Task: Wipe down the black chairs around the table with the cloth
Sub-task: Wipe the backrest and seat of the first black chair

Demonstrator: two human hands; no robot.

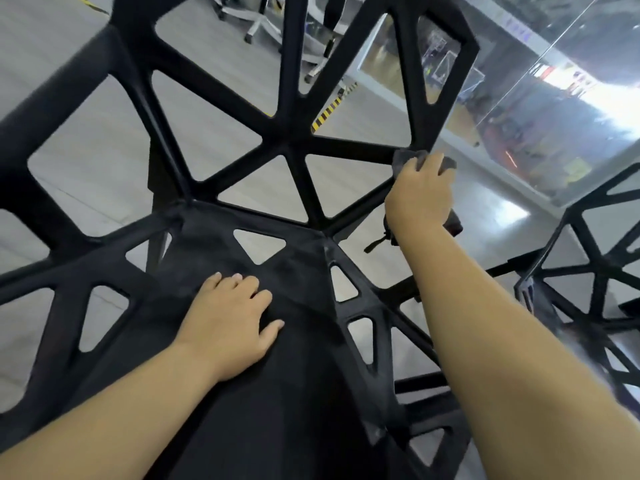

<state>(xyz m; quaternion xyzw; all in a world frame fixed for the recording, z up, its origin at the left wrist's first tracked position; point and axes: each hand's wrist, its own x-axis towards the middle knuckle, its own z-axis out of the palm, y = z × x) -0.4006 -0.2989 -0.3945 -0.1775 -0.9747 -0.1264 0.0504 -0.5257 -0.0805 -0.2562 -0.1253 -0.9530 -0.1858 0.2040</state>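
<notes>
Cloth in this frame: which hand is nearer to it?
Right. The right hand grips the cloth against the black chair backrest frame; the left hand rests flat on the seat, lower down and apart from the cloth.

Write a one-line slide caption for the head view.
Right hand holds a grey cloth against the black lattice chair's backrest while the left hand rests flat on its seat.

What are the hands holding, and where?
The right hand grips the grey cloth by its bunched middle, against the chair backrest. The left hand holds nothing, resting on the seat.
</notes>
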